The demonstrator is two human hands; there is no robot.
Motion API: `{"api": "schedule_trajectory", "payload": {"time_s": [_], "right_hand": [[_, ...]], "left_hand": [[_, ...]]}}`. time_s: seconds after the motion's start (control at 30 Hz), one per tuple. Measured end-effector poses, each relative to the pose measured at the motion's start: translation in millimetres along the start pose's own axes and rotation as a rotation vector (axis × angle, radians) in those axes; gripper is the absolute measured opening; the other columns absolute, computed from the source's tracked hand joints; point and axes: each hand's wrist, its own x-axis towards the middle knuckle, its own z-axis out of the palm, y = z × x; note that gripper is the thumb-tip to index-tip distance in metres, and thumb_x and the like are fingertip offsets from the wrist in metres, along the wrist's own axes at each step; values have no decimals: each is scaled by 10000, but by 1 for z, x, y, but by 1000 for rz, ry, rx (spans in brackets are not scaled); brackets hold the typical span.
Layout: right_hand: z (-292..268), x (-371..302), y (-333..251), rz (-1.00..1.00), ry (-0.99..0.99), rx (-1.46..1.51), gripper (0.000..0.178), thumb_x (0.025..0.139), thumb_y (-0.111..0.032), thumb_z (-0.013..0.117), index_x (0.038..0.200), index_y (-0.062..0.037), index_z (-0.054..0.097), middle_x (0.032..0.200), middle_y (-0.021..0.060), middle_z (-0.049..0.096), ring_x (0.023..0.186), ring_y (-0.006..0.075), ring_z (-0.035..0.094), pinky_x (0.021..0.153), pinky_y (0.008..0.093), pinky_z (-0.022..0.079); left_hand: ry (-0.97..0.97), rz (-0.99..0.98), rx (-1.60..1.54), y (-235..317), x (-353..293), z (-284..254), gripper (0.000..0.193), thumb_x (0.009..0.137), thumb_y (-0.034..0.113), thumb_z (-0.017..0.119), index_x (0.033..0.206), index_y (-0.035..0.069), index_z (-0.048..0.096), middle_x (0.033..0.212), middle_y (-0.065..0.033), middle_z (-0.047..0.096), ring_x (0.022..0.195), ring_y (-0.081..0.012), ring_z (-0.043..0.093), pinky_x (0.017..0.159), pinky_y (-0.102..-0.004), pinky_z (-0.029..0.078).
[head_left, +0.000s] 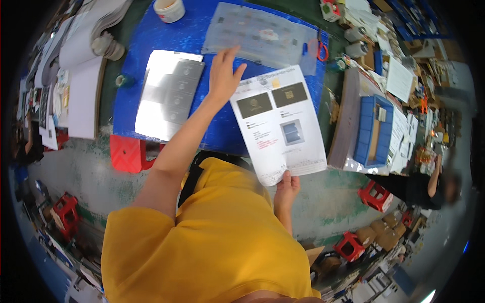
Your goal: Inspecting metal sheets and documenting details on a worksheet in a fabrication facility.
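My right hand [287, 191] pinches the bottom edge of a white printed sheet [270, 136] with two dark rectangles and a small photo on it. The sheet is tilted over the table's front edge. My left hand [224, 76] is stretched forward over the blue table [217, 129], fingers apart and nothing in them. It is close to the sheet's upper left corner and a translucent plastic sheet [242, 38]. Left of my forearm lies a shiny silver sheet [164, 96] with a column of grey rectangular panels along its right side.
Red-handled scissors [322, 50] lie at the table's right edge; a white tub [169, 10] stands at the back left. Right of the table, a blue bin [373, 131] sits on stacked sheets. A red stool [127, 154] is at the front left. A person [427, 189] is at far right.
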Motion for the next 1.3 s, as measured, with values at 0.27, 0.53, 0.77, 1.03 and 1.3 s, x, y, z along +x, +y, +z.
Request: {"api": "schedule_trajectory", "payload": {"time_s": [0.27,0.53,0.77,1.03,1.3], "right_hand": [[-5,10,1,-28,-39,31,221,928,-92,503,1117,20,524,1107,103,583,955,179,588,810,313,507],[-12,26,4,39,-155,6,238,935,-100,488,1142,16,512,1112,95,585,966,173,589,811,301,504],[-10,33,3,49,-155,-26,253,937,-99,482,1159,20,502,1132,97,577,969,171,586,811,304,501],[-20,58,43,130,-132,-26,264,940,-141,489,1179,-27,497,1109,71,585,956,176,591,789,317,507],[-27,44,64,296,-210,-452,298,934,-235,509,1158,-38,512,1021,93,587,794,155,583,698,289,517]], "left_hand": [[-60,-178,255,-101,-102,-65,404,767,99,652,1159,74,561,1151,-170,525,1050,-347,498,898,-419,413],[86,-498,782,-179,-121,-148,843,643,511,733,1269,19,455,1242,-208,463,1127,-391,442,915,-463,393],[-20,-664,751,-177,-105,-165,726,607,519,755,1149,72,571,1080,-124,560,1047,-299,516,836,-397,461],[-44,-694,658,-194,-103,-172,545,678,449,729,1076,95,610,1056,-119,575,1010,-312,535,831,-393,465],[9,-618,519,-227,-113,-182,317,823,266,592,1090,101,635,1075,-153,584,1000,-321,560,856,-384,452]]}}
